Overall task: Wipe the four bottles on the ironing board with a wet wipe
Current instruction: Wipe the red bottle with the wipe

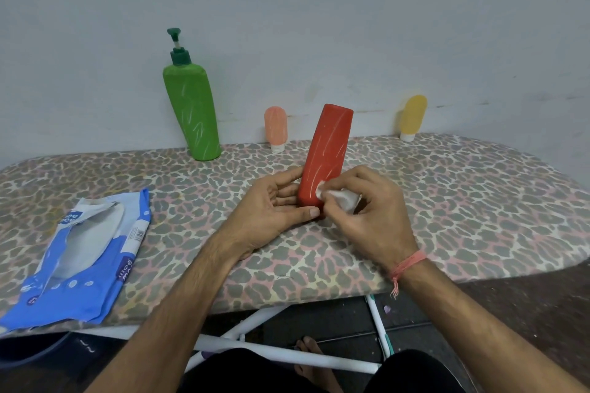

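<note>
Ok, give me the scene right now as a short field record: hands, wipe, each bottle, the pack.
left hand: grips the lower end of the red bottle
right hand: pinches the wet wipe against the red bottle's lower part
red bottle: tilted, white streaks on it
green pump bottle: upright by the wall, white streaks
peach bottle: standing on its cap, white streaks
yellow bottle: standing on its cap, far right
wipes pack: lying open at the left of the ironing board
</note>
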